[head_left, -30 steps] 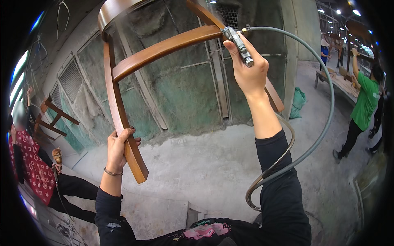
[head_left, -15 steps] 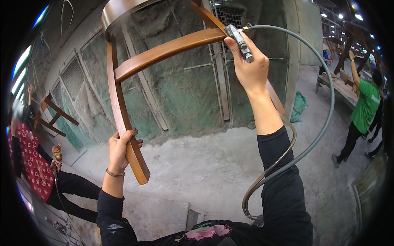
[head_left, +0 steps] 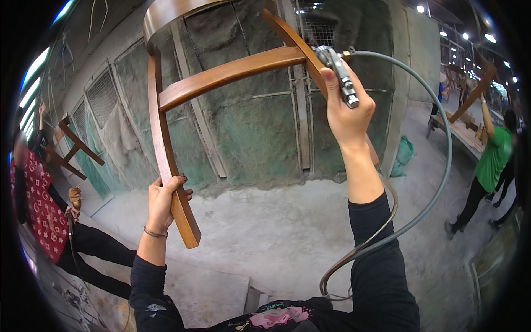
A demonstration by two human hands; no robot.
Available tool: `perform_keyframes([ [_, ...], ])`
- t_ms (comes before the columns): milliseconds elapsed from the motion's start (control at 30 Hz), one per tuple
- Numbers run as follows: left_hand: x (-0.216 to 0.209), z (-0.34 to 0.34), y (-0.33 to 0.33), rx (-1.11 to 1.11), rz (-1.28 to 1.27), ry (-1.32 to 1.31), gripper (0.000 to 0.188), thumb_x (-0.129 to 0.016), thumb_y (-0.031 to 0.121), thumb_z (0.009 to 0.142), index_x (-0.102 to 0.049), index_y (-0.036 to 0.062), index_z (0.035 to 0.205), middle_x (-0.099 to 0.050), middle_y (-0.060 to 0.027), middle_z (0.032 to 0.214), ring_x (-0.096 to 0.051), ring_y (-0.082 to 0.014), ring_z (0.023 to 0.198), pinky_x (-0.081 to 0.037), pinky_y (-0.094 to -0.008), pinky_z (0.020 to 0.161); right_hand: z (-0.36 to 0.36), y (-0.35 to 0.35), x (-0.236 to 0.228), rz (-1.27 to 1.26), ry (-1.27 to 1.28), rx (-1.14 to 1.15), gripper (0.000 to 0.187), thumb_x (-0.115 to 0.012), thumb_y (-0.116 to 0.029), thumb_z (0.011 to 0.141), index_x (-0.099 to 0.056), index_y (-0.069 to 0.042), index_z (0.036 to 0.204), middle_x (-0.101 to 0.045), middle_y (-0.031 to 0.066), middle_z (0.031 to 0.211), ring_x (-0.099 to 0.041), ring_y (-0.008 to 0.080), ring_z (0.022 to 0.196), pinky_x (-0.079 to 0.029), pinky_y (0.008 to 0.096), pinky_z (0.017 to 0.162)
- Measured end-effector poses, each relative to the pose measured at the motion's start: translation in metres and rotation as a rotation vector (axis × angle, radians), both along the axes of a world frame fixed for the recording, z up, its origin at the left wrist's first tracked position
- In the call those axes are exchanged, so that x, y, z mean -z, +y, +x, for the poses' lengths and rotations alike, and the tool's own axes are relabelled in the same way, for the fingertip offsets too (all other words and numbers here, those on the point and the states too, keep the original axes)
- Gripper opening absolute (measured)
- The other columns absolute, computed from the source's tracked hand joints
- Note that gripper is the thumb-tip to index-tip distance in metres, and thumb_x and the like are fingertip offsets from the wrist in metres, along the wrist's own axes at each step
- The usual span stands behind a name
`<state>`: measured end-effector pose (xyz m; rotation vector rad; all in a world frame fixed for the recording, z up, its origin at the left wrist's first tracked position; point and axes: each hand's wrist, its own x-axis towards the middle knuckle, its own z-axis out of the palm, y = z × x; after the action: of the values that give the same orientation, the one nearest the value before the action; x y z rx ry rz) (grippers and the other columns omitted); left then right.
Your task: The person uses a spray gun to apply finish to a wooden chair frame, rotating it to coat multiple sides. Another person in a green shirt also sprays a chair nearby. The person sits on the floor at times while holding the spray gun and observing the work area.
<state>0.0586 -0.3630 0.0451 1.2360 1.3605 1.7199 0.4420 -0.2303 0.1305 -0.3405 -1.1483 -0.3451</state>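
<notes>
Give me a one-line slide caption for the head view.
Left hand grips a brown wooden furniture frame; right hand holds a metal spray gun with a grey hose.

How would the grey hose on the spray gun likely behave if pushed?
The grey hose probably flexes yet springs back, since it forms a smooth, kink-free arc. Pushing it may tug the spray gun in the right hand, because the two are joined.
</notes>
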Motion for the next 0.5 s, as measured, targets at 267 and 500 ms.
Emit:
perform_keyframes([
  [267, 0.015, 0.018, 0.027, -0.109, 0.051, -0.05, 0.034, -0.074, 0.013, 0.09, -0.063, -0.0079, 0.114, -0.073, -0.016, 0.099, -0.074, -0.0256, 0.073, -0.063, -0.0357, 0.065, -0.083, 0.018, -0.012, 0.223, -0.284, -0.242, 0.048, -0.085, -0.018, 0.088, -0.07, -0.003, 0.131, -0.079, 0.0168, 0.107, -0.079, 0.0295, 0.093, -0.062, 0.0357, 0.077],
  [500, 0.02, 0.027, 0.062, -0.133, 0.026, -0.077, 0.037, -0.073, 0.011, 0.09, -0.061, -0.0072, 0.12, -0.074, -0.0153, 0.099, -0.074, -0.0233, 0.076, -0.063, -0.0344, 0.067, -0.127, 0.035, -0.005, 0.173, -0.309, -0.361, 0.053, -0.088, -0.019, 0.084, -0.069, -0.003, 0.131, -0.077, 0.016, 0.096, -0.077, 0.0255, 0.081, -0.059, 0.0353, 0.066],
])
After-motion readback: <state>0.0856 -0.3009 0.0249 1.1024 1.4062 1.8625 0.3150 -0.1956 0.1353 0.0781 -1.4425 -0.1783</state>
